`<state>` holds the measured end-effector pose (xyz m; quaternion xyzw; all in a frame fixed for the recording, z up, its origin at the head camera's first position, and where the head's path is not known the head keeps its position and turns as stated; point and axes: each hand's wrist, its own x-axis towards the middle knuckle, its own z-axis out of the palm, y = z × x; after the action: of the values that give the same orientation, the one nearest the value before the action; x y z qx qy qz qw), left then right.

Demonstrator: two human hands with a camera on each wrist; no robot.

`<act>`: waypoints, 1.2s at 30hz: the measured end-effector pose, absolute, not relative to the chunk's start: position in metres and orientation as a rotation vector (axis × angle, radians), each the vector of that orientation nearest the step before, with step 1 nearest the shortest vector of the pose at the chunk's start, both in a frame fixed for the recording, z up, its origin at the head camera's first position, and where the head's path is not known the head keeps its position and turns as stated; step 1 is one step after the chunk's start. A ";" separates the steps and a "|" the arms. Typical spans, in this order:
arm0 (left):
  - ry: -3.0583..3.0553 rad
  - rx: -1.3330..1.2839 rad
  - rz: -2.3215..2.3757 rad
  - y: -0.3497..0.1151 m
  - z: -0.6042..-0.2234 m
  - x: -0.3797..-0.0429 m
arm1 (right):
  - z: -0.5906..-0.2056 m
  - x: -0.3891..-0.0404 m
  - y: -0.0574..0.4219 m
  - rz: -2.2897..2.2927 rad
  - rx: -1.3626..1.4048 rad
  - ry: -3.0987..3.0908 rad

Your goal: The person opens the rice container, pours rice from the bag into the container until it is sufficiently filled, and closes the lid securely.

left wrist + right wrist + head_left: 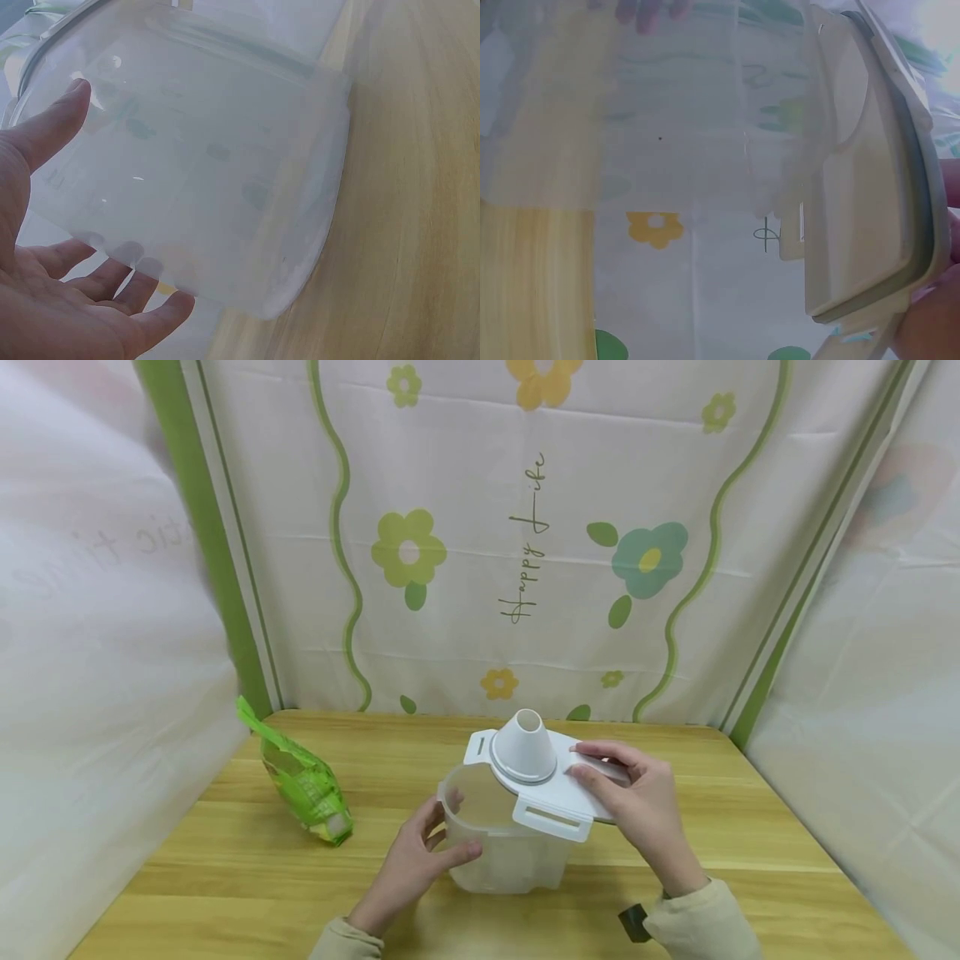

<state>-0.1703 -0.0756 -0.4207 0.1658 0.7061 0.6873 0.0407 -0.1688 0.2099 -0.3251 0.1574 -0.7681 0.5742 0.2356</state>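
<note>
From my end I see a translucent container (506, 860) near the front of the wooden table (225, 877), mouth up; I cannot tell whether its base sits fully on the wood. The left hand (420, 852) cups its left side, thumb on the near wall and 4 fingers round the other face. The right hand (645, 785) pinches the raised handle (611, 768) of the white lid (573, 789), which hangs over the right part of the mouth and leaves the left part uncovered. I cannot tell whether lid and rim touch.

I judge both pieces to be light, fairly stiff plastic. The container's walls look thin and smooth, so I expect them to flex a little under a squeeze and slip in a dry grip; I would hold it low and wide, with light pressure. The lid should feel stiffer. Its handle is the best hold, since the cone (523, 747) makes it lopsided and the 2 slotted tabs (573, 833) look like the weak spots. The grey seal (919, 172) under its edge is probably soft and may drag against the rim.
</note>
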 end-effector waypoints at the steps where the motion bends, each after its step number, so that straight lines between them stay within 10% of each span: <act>1: 2.162 0.509 2.104 -0.076 -0.421 -0.170 | -0.325 -0.169 0.211 1.571 0.425 -2.107; 36: 2.143 0.554 2.129 -0.076 -0.423 -0.172 | -0.321 -0.157 0.234 1.532 0.261 -2.052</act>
<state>-0.1718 -0.0758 -0.4229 0.1802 0.6973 0.6928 0.0354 -0.1569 0.2336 -0.3209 0.0975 -0.7652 0.5714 0.2800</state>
